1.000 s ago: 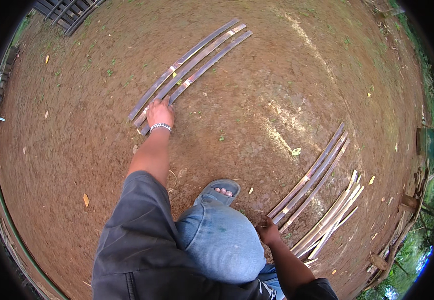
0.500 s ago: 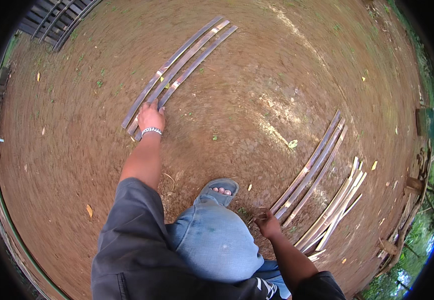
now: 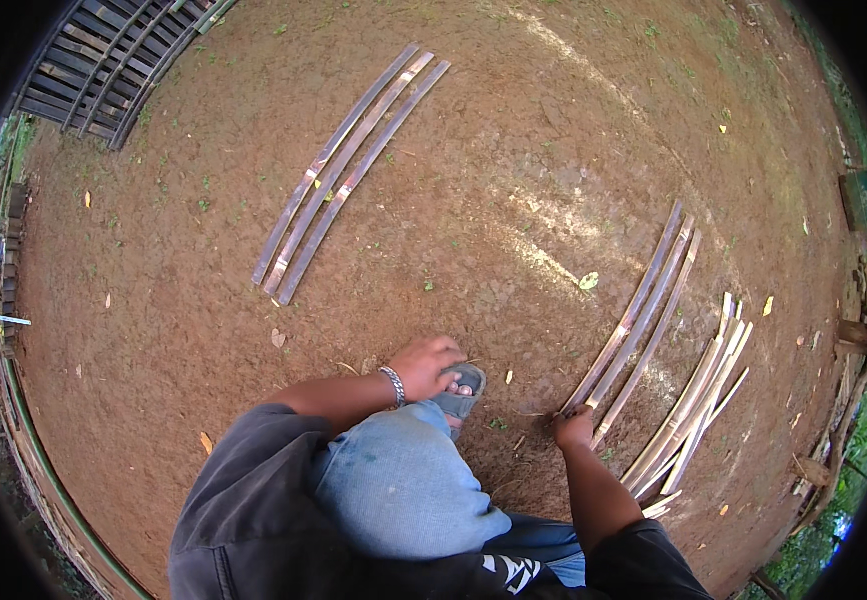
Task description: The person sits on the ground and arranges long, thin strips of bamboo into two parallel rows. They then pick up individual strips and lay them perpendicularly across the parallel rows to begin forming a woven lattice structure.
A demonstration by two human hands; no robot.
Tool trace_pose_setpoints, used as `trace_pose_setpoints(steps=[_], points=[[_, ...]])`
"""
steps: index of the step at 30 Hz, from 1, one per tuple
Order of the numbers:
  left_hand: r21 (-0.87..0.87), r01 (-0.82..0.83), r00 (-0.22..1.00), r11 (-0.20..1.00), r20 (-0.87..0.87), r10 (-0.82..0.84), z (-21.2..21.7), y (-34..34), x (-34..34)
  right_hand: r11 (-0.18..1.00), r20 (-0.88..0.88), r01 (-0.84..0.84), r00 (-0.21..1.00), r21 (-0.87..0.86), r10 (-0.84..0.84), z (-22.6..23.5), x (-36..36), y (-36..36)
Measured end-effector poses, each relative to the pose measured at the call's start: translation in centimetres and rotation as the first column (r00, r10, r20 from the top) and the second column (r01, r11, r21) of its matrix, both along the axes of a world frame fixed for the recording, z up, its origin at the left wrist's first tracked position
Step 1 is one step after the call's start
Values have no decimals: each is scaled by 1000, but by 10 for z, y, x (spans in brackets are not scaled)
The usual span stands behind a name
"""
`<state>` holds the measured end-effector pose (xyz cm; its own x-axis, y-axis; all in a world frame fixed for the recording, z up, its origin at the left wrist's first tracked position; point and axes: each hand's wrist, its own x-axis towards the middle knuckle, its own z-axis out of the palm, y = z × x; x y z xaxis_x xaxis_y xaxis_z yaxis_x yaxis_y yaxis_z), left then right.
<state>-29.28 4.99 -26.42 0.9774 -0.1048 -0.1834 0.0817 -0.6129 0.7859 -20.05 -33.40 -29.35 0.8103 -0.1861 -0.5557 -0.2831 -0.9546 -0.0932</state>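
Note:
My left hand [image 3: 428, 367], a metal chain bracelet at its wrist, hovers by my sandal [image 3: 470, 381] with the fingers loosely apart and nothing visible in them. To the right, my right hand [image 3: 574, 428] is closed at the near end of a bamboo strip [image 3: 637, 325]; the fingertips are partly hidden. This strip is the middle one of three dark, flat strips lying side by side on the ground. Farther off at the left, another three bamboo strips [image 3: 351, 172] lie nearly parallel, pale bands across their nodes, and no hand touches them.
A loose bundle of thin, pale split sticks [image 3: 699, 410] lies right of my right hand. At the far left stands a slatted bamboo rack [image 3: 104, 65]. Brown bare soil [image 3: 494, 130] with scattered leaves spreads around. Wooden edging [image 3: 834, 440] borders the right side.
My left hand has left the far strips and come back near my sandal. My right hand has moved forward to the near ends of the right-hand strips.

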Motion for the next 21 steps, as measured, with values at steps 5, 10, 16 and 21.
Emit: trace_pose_setpoints(steps=[5, 10, 16, 21], points=[[-114, 183, 971, 977, -138, -198, 6, -18, 10, 990, -90, 101, 990, -97, -110, -15, 4, -2], [-194, 37, 986, 980, -153, -67, 5, -26, 23, 998, -94, 25, 995, 64, -19, -17, -5, 10], [-365, -183, 912, 913, -409, 20, 43, -43, 68, 449, -351, 427, 904, 785, -245, 49, -35, 96], [-152, -326, 945, 933, -94, 315, 21, -61, 76, 356, -285, 262, 958, 897, 13, 47, -68, 181]])
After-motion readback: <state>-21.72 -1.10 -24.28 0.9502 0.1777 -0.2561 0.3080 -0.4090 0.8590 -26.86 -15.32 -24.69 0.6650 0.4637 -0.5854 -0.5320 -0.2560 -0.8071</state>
